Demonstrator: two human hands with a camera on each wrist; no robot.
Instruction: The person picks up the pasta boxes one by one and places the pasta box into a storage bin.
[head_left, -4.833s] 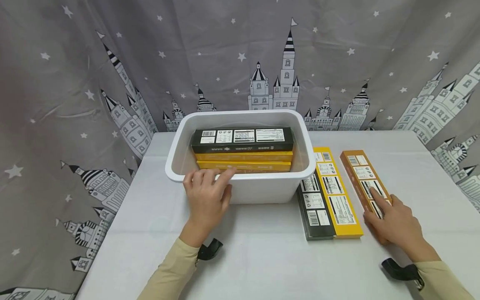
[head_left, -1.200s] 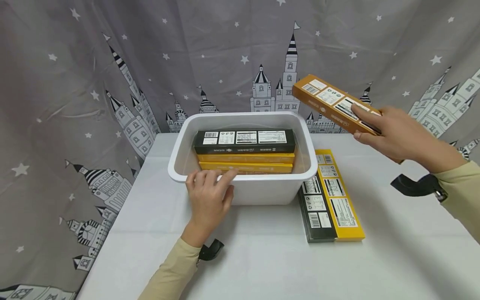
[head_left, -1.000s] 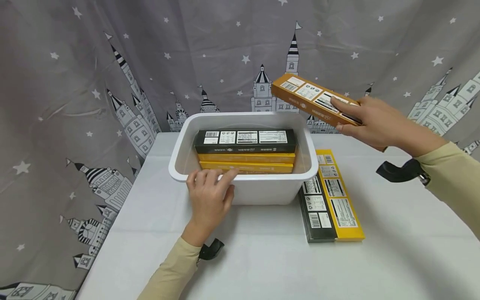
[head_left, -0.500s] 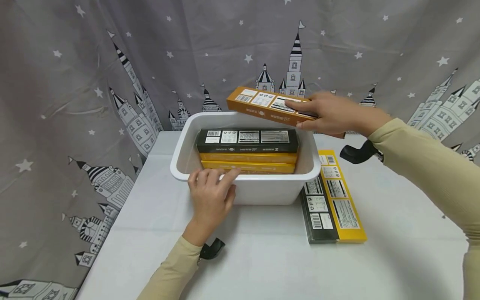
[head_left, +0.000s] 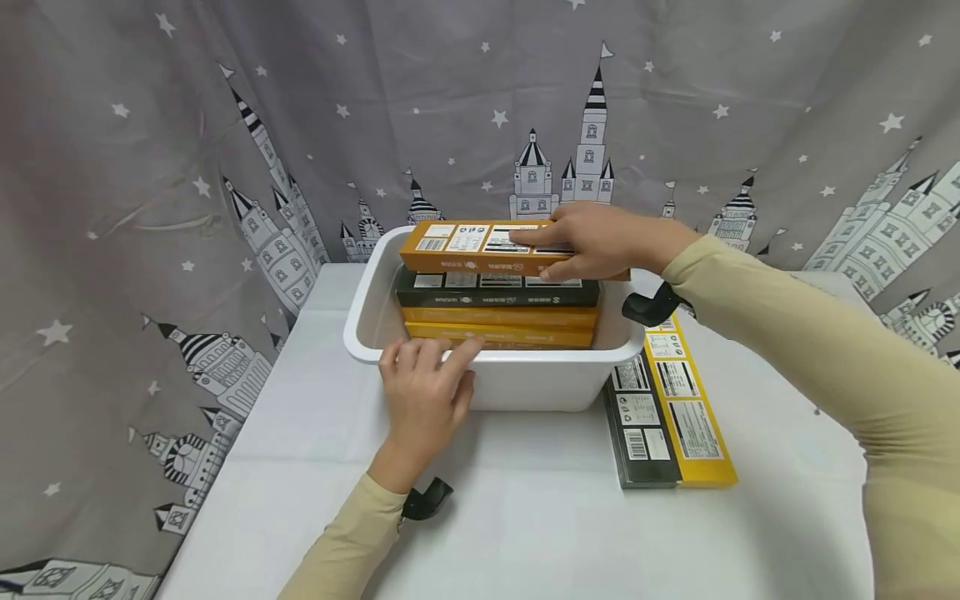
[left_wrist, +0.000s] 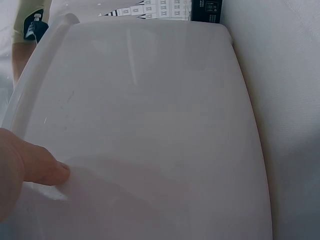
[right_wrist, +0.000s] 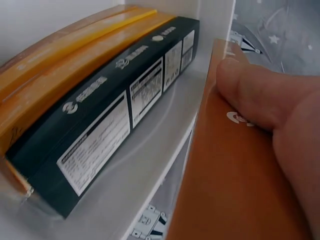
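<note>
R hand (head_left: 600,242) grasps orange box (head_left: 468,250), just swung from right of bin (head_left: 555,356) to over its far side, so now approx. parallel w/ boxes (head_left: 510,317) inside, long axis L-R along bin's length, free end pointing left, while L hand (head_left: 423,392) grips bin's near rim.

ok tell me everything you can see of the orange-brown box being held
The long, flat orange-brown cardboard-looking box has white label panels on top, one with a barcode, and a pale emblem on its near side. The right hand's grip holds it toward one end, thumb on the near side. It is over the far part of the white plastic tub; contact between them is unclear.
</note>
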